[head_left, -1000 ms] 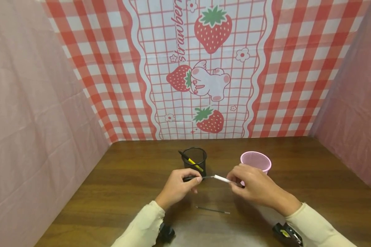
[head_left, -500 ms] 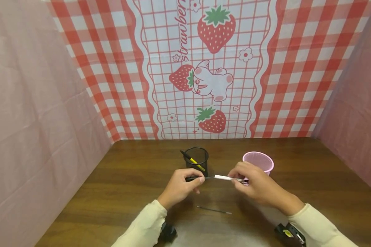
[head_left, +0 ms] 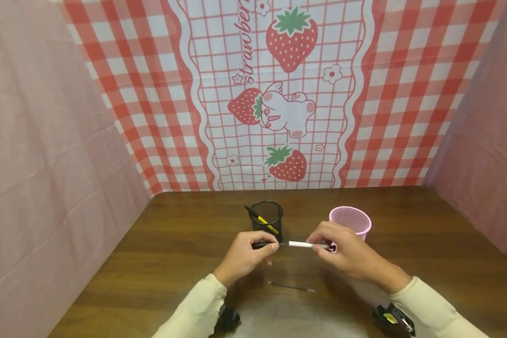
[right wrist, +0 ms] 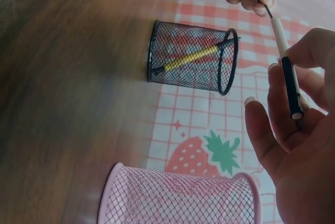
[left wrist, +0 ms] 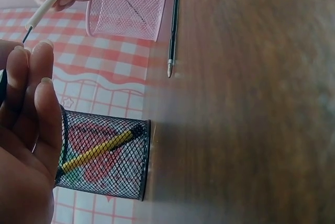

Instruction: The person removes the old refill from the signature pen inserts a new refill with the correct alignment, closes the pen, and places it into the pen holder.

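My left hand [head_left: 246, 253] pinches a black pen piece [head_left: 259, 245] between thumb and fingers. From it a thin dark refill [right wrist: 268, 11] runs to the open end of a white pen barrel [head_left: 300, 244]. The right hand [head_left: 342, 251] grips that barrel by its black clip end [right wrist: 292, 90], and the two parts lie nearly in line above the table. How far the refill reaches inside the barrel is hidden. On the table below the hands lies another refill [head_left: 291, 287], its metal tip [left wrist: 170, 69] showing in the left wrist view.
Behind the left hand stands a black mesh pen cup [head_left: 274, 206] with a yellow and black pen [head_left: 264, 221] leaning in it. A pink mesh cup [head_left: 365, 224] is behind the right hand. A checked strawberry cloth [head_left: 152, 94] hangs beyond the wooden table [head_left: 173, 263].
The white barrel has swung from a slant to nearly level and come closer to the left hand. Less of the refill shows between the hands. The left hand has stayed nearly still.
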A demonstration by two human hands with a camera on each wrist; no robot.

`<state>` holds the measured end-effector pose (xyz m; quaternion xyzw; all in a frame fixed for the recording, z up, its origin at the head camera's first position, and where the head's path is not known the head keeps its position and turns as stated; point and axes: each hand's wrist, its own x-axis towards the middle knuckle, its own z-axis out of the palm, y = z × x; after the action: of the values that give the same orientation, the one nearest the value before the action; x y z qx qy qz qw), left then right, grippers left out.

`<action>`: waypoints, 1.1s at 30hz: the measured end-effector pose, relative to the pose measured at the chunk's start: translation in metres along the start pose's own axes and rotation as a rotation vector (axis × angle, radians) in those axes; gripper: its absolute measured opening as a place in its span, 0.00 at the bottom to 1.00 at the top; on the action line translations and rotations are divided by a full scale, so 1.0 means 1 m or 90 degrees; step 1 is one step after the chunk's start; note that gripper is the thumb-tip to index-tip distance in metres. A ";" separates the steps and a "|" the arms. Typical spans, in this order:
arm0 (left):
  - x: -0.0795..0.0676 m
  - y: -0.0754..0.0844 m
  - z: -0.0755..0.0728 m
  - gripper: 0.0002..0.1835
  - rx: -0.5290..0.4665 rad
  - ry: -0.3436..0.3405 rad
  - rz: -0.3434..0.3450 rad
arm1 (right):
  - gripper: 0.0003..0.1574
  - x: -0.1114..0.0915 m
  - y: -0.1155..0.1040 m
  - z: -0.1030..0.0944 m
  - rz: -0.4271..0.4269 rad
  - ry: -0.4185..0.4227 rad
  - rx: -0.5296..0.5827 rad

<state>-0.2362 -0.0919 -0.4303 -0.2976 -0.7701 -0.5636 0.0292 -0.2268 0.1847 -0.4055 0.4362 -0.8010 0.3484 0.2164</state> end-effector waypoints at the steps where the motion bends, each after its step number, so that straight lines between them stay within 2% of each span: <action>1: 0.000 0.000 0.000 0.09 -0.002 -0.001 -0.001 | 0.17 0.000 0.000 0.000 -0.001 -0.001 -0.001; 11: -0.002 0.001 0.002 0.05 -0.005 -0.002 -0.028 | 0.17 0.000 -0.001 0.004 -0.005 -0.008 0.003; 18: -0.006 0.030 0.001 0.05 -0.016 -0.005 -0.028 | 0.16 0.000 -0.001 0.004 -0.010 -0.011 -0.002; 21: -0.007 0.036 0.001 0.05 -0.024 -0.005 -0.023 | 0.16 0.000 0.000 0.004 -0.018 -0.011 -0.008; 24: -0.006 0.035 0.002 0.04 -0.023 -0.006 -0.023 | 0.15 0.000 0.000 0.005 -0.021 -0.013 -0.009; 31: -0.001 0.007 0.004 0.05 -0.015 -0.013 -0.038 | 0.16 0.000 -0.002 0.007 -0.030 -0.010 -0.002; 33: -0.001 0.004 0.004 0.04 -0.014 -0.014 -0.038 | 0.17 0.000 -0.003 0.008 -0.028 -0.010 -0.004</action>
<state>-0.2323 -0.0882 -0.4290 -0.2810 -0.7725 -0.5694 0.0002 -0.2247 0.1778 -0.4100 0.4560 -0.7938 0.3375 0.2193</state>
